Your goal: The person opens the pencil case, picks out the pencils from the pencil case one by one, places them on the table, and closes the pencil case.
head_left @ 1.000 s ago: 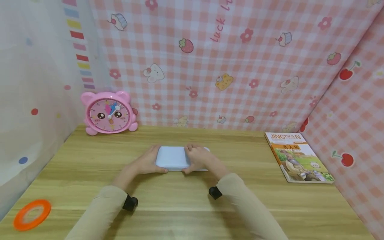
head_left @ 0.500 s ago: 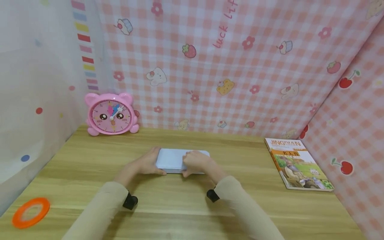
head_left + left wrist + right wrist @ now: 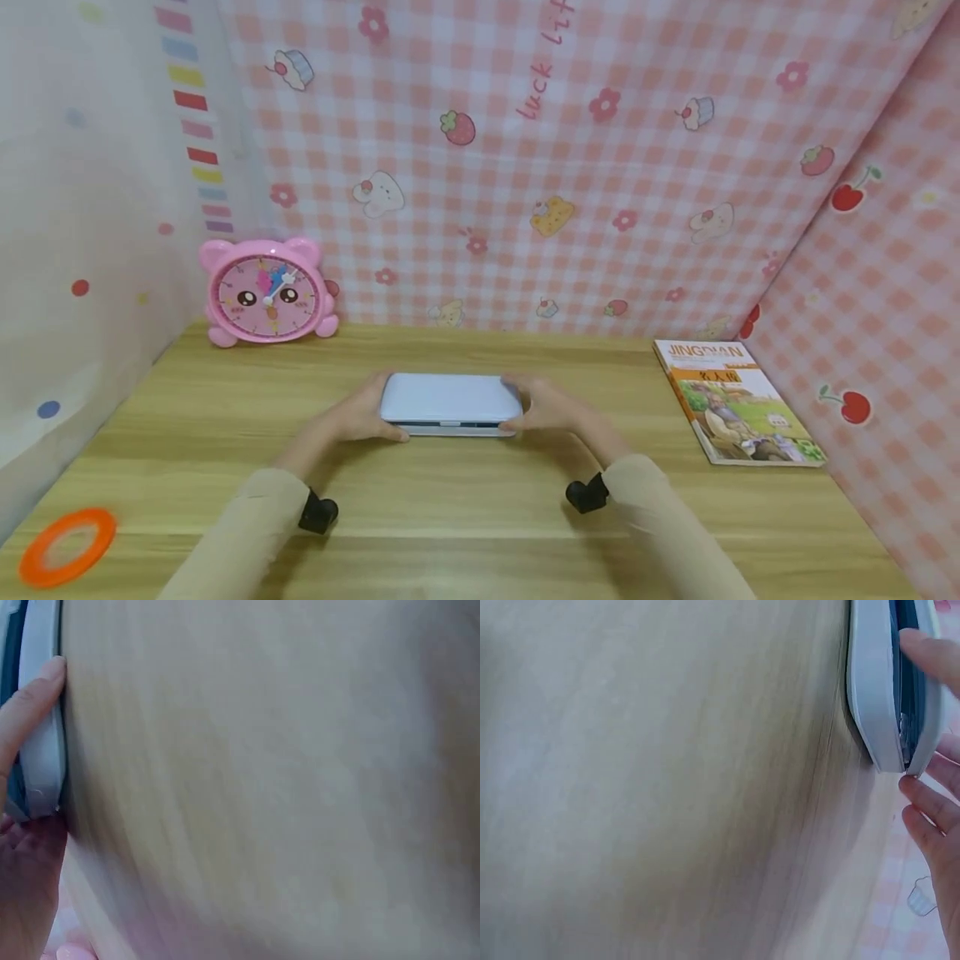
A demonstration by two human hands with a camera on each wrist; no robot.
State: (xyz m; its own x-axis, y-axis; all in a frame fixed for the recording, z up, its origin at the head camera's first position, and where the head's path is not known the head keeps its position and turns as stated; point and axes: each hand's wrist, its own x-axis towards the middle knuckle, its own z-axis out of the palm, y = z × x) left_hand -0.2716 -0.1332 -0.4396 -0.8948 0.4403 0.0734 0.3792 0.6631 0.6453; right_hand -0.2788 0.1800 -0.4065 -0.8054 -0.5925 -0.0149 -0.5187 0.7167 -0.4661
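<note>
A left hand (image 3: pixel 369 415) and right hand (image 3: pixel 547 407), each grip closed on one end, hold a smooth, round-cornered pale case (image 3: pixel 452 400), lid (image 3: pixel 450 390) ajar, on a wood-grain table (image 3: pixel 450 508), in front and right of a glossy pink clock (image 3: pixel 267 293). The dark gap's interior is indistinct; both wrist views crop the case.

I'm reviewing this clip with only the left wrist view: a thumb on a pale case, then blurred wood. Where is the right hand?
Observer: In the head view, the right hand holds the right end of the case.
Operator: Is the case fully closed at that end?
Observer: No; the right wrist view shows a dark gap between its two halves there.
Operator: And what lies over on the right side of the table?
Observer: A book, front cover up, as the head view shows.
</note>
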